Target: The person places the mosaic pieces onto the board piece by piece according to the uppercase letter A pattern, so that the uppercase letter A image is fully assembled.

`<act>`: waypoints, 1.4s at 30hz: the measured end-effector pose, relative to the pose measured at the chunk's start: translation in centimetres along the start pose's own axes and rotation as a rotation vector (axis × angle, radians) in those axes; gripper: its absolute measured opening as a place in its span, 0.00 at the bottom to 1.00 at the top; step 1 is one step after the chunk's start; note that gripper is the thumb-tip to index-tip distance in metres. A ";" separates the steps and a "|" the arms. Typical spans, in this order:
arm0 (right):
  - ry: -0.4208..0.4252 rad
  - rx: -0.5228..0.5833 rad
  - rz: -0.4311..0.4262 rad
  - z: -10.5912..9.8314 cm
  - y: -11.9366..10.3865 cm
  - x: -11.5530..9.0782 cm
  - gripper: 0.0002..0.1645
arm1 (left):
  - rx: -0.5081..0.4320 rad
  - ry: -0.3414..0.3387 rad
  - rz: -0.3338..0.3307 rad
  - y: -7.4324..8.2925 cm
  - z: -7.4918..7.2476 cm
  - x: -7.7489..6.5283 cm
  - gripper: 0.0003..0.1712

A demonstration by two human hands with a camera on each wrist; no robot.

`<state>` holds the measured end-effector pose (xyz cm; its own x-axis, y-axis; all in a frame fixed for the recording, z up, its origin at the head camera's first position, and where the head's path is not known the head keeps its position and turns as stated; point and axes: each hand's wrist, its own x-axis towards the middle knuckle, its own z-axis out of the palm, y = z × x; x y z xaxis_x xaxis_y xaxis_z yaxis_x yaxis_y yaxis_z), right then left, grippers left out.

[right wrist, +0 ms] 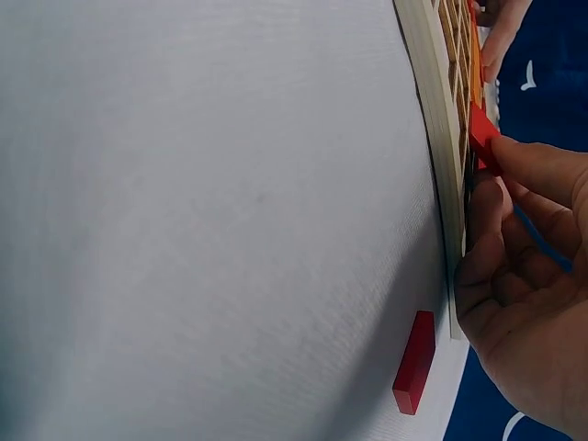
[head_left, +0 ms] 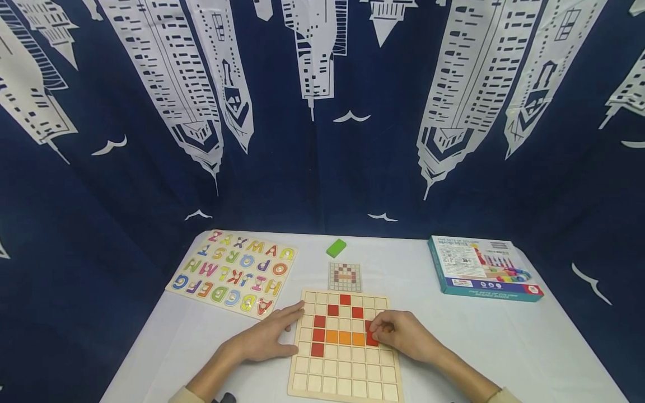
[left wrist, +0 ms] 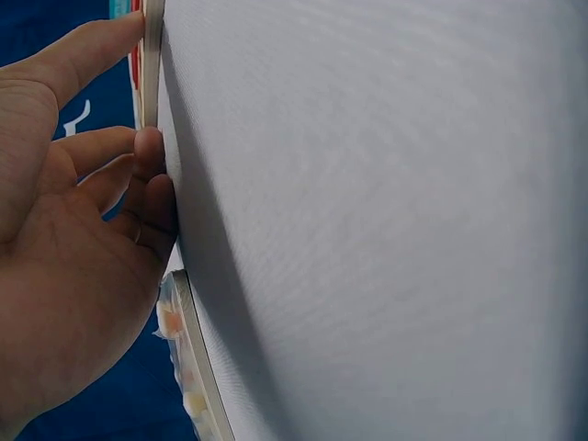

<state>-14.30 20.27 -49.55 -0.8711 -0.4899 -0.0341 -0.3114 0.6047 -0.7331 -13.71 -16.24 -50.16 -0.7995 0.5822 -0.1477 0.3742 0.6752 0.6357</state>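
Note:
A wooden grid board (head_left: 344, 370) lies before me, with red tiles (head_left: 319, 322) stepping to a peak and a row of orange tiles (head_left: 345, 338) across the middle. My right hand (head_left: 403, 333) is at the board's right side, thumb and fingertips pinching a red tile (right wrist: 484, 136) at the grid. That hand hides part of the tiles there. At the left edge of the board rests my left hand (head_left: 264, 336), its thumb and fingers spread along the rim and holding no tile. Just beyond the board lies a small pattern card (head_left: 345, 277).
A loose red block (right wrist: 415, 363) lies on the white table near the right hand. An alphabet puzzle board (head_left: 234, 271) is at the back left, a green block (head_left: 336, 248) behind the card. A flat printed box (head_left: 486, 268) sits at the back right.

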 end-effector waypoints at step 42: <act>-0.003 -0.010 -0.055 0.0 0.3 -0.2 0.08 | -0.003 0.004 -0.009 0.0 0.1 0.0 0.47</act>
<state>-14.24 20.56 -49.80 -0.8515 -0.5244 0.0045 -0.3629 0.5830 -0.7269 -13.69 -16.20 -50.24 -0.8047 0.5744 -0.1502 0.3659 0.6790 0.6365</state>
